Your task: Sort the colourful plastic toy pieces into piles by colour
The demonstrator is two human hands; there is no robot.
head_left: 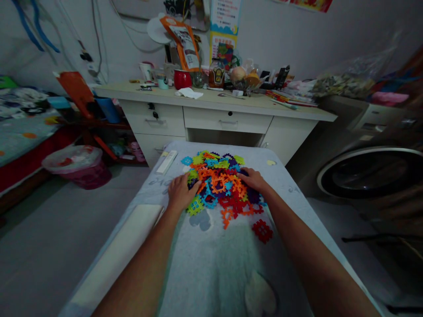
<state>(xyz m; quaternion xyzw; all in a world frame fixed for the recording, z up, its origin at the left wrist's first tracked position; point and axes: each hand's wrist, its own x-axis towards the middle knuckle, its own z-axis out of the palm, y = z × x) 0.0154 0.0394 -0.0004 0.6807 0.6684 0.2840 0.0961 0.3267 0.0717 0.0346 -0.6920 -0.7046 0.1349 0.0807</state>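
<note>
A heap of flat plastic interlocking pieces [220,180] in orange, red, blue, green and purple lies on a grey cloth-covered table [214,264]. My left hand [180,191] rests palm down on the heap's left edge, fingers stretched over the pieces. At the heap's right edge my right hand [254,179] lies flat too, fingers spread on the pieces. A single red piece [262,230] sits apart, nearer to me, and an orange piece [227,217] lies just below the heap.
A white flat stick-like object [167,161] lies at the table's far left. A cluttered desk [211,103] stands behind. A washing machine [373,176] is at the right. On the floor at the left is a bin [77,166], beside a bed [23,132].
</note>
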